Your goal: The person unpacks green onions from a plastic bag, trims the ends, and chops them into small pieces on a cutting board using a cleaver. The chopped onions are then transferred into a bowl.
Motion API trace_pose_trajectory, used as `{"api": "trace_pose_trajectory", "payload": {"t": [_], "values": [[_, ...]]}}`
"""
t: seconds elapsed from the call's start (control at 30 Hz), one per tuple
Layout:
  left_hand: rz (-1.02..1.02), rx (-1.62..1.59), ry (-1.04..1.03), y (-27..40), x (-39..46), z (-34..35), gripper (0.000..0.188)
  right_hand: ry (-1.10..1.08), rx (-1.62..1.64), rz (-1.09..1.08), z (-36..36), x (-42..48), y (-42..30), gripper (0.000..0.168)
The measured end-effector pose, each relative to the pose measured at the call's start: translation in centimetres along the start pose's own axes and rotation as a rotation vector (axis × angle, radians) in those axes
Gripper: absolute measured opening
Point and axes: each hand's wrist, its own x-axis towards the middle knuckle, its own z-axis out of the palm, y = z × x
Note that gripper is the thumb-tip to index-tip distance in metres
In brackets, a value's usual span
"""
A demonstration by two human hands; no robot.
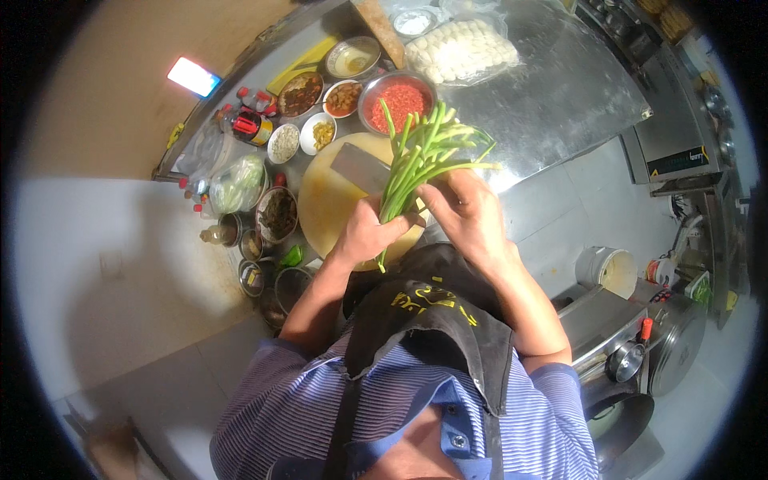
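My left hand (375, 231) grips a bunch of long green stems (414, 162), which look like scallions or garlic scapes, near its lower end. The bunch fans out away from me, above a round cutting board (321, 210). At the bunch's right side is my right hand (471, 210), thumb and bent fingers against the stems; whether it pinches any cannot be made out. A cleaver (360, 168) lies flat on the board, its blade showing and its handle end hidden behind the stems and my left hand.
Beyond the board stands a metal bowl of chopped red food (399, 102). Bowls of ingredients (283, 144) and sauce bottles (249, 126) crowd the left. Bagged white pieces (462, 51) lie on the steel table (564, 90). A white bucket (606, 273) stands at right.
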Motion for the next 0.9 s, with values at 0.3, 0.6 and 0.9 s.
{"api": "trace_pose_trajectory", "payload": {"t": [0.3,0.6,0.9], "values": [[-0.057,-0.235,0.118,-1.9,0.1,-0.8,0.011,0.01,0.48,0.389,0.6,-1.8,2.2,0.012],[-0.049,-0.13,0.052,-3.2,0.3,-1.8,0.017,-0.42,1.198,0.593,-0.7,-3.7,3.0,0.007],[0.222,0.202,0.128,-2.5,-0.5,-2.4,0.018,-0.077,1.175,0.458,-3.5,-4.4,0.8,0.01]]}}
